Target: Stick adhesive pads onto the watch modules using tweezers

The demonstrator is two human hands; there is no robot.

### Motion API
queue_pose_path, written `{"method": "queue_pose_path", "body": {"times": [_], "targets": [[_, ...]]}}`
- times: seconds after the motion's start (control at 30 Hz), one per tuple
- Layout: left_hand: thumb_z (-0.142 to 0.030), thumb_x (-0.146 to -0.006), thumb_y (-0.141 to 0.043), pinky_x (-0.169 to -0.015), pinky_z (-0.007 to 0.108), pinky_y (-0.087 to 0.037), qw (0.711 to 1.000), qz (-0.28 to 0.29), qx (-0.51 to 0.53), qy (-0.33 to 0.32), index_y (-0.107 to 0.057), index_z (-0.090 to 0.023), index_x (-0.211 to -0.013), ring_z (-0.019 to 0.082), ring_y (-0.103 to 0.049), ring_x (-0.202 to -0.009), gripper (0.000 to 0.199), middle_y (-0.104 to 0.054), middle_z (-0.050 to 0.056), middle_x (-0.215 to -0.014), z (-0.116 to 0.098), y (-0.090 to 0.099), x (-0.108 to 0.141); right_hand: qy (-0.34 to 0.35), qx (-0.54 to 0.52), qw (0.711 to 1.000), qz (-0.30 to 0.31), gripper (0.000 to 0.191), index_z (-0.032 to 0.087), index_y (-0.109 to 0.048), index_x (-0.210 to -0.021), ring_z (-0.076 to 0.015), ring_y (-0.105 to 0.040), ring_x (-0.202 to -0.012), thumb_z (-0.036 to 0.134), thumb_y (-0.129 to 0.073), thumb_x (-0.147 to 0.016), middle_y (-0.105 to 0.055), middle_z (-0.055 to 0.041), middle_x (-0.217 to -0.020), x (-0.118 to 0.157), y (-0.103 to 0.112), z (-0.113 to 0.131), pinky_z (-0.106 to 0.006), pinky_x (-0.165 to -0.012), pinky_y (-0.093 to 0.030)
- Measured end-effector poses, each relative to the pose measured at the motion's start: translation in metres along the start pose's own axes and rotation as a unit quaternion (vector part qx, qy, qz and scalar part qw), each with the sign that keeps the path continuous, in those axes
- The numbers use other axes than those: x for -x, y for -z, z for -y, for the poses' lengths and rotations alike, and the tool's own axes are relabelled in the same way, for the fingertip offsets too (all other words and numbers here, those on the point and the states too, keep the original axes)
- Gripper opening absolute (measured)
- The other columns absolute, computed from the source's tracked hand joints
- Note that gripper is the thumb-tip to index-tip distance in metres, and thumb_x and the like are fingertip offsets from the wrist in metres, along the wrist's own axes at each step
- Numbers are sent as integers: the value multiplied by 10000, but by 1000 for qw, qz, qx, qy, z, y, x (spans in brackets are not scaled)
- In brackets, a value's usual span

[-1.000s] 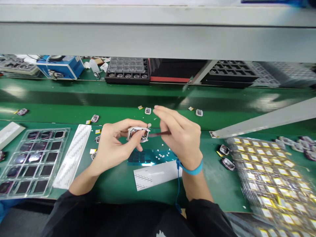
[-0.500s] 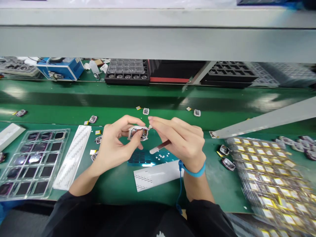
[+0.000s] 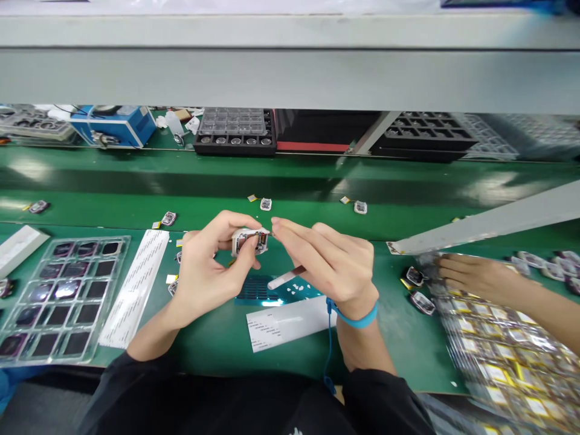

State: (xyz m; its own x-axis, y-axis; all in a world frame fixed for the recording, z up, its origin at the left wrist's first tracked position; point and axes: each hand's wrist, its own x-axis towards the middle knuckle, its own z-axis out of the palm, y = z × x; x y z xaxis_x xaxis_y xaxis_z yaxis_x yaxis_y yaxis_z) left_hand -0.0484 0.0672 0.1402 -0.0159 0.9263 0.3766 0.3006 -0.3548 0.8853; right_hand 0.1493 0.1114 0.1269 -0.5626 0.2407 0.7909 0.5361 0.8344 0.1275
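Note:
Between its thumb and fingers, my left hand (image 3: 211,260) grips a small white-framed watch case (image 3: 250,241), its inner parts showing. My right hand (image 3: 333,257) is closed around a metal tool (image 3: 286,277), whose flat end points down to the left. The pinched fingertips of that hand are at the right edge of the case; what they pinch there is too small to make out. A blue band circles my right wrist. Below the hands lie a blue sheet (image 3: 258,290) with small white bits and a white printed strip (image 3: 290,323).
Another person's hand (image 3: 480,275) reaches in from the right over a stack of battery trays (image 3: 512,362). A clear tray of dark screens (image 3: 75,302) lies left. More cases (image 3: 360,207) rest on the green surface behind. A slanted grey post (image 3: 489,223) stands right.
The other person's hand has come in over the trays at the right. The case in my left hand has shifted and turned slightly, and the tool's flat end has moved a little left.

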Motion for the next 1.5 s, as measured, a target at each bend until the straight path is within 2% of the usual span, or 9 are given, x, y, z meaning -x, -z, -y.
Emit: {"method": "queue_pose_path", "body": {"times": [0.37, 0.57, 0.7, 0.87, 1.1, 1.27, 1.37, 1.43, 1.5], "targets": [[-128, -1005, -578, -627, 181, -627, 999, 23, 7, -29, -644, -191, -1126, 99, -760, -673, 151, -765, -9, -931, 2, -6, 4, -8, 3, 1000, -12, 331, 105, -673, -1258, -148, -660, -638, 59, -493, -984, -781, -101, -1159, -1, -8, 8, -301, -522, -517], [-67, -941, -646, -655, 135, -629, 989, -51, -19, -134, -669, -179, -1088, 80, -763, -706, 186, -775, -15, -939, 10, -15, 4, -29, 46, 999, -1, 361, 107, -645, -1317, -139, -692, -638, 60, -511, -986, -756, -113, -1219, 1, -9, 18, -288, -555, -551], [-66, -922, -667, -644, 153, -628, 990, -60, -8, -129, -657, -172, -1034, 93, -759, -668, 155, -760, -34, -807, 9, -16, 3, -114, -104, 987, -36, 293, 125, -697, -1231, -164, -771, -835, 50, -563, -981, -773, -109, -1185, -4, -5, 22, -254, -726, -621], [-54, -918, -659, -629, 137, -606, 993, -16, 17, -119, -612, -181, -1023, 83, -756, -650, 172, -757, -43, -789, 7, -14, 4, -272, -290, 917, -25, 145, 166, -763, -1075, -72, -595, -486, 152, -655, -978, -750, 17, -718, -11, -1, 24, -186, -527, -524], [-74, -925, -686, -712, 151, -609, 988, 31, -11, -151, -617, -196, -1144, 96, -785, -742, 259, -795, -30, -878, 8, -12, 9, -384, -532, 754, -18, 200, 179, -750, -891, -151, -668, -541, 377, -777, -904, -751, -14, -704, -12, -8, 21, -249, -478, -504], [-115, -985, -628, -676, 159, -596, 990, 22, 17, -141, -716, -227, -1137, 79, -756, -687, 208, -799, -40, -862, -8, -9, 25, -333, -453, 826, -40, 336, 195, -785, -847, -85, -378, -386, 387, -580, -1031, -602, 31, -522, -12, 23, 21, -266, -425, -306], [-136, -1014, -583, -715, 181, -586, 985, 77, -17, -155, -728, -231, -1069, 90, -753, -745, 182, -803, -30, -929, -8, -8, 45, -277, -432, 853, -99, 498, 207, -797, -876, -138, -469, -512, 415, -396, -1086, -716, -38, -708, 1, 49, 21, -319, -523, -371], [-157, -1028, -560, -750, 215, -582, 976, 134, -81, -148, -717, -230, -1057, 126, -758, -831, 175, -801, -17, -972, 6, -10, 66, -254, -404, 878, -41, 569, 212, -800, -915, -200, -582, -706, 526, -354, -1078, -752, -75, -858, 18, 59, 22, -370, -672, -445], [-182, -1041, -535, -782, 263, -591, 966, 183, -137, -123, -699, -228, -1068, 173, -765, -902, 173, -803, 1, -1008, 31, -15, 93, -301, -381, 871, 76, 637, 219, -804, -918, -214, -593, -747, 619, -331, -1063, -720, -67, -803, 41, 60, 25, -387, -755, -457]]}}
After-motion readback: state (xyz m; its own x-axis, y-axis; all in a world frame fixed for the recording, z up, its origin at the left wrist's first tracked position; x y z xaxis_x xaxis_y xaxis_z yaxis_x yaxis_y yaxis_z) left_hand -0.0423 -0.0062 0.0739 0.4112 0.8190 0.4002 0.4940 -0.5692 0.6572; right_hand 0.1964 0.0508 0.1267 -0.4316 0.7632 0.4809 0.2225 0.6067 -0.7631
